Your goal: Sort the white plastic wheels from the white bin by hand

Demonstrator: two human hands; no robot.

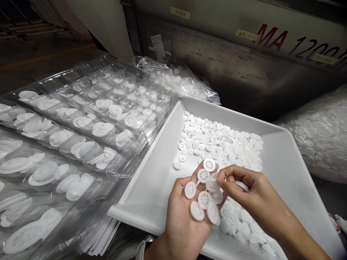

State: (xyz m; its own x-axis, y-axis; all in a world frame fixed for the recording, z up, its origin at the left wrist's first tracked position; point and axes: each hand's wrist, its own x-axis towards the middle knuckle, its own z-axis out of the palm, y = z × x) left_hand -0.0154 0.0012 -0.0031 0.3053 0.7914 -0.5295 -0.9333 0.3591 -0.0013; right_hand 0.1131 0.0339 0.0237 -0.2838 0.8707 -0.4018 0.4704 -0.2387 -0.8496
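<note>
Lying beside the white tray [151, 187], clear blister trays [119, 85] hold plastic wheels [103, 128].

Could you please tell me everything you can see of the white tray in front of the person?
The white tray is wide and shallow, of smooth, plastic-looking material, with sloping walls and a flat rim. A loose heap of small white plastic wheels lies inside it. A clear plastic blister tray sits beside its left edge. The left hand and right hand are above its near end.

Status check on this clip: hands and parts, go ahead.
Left hand palm up, holding white plastic wheels. Right hand pinching one wheel. Both above white tray of loose wheels. Clear plastic trays alongside, left.
</note>
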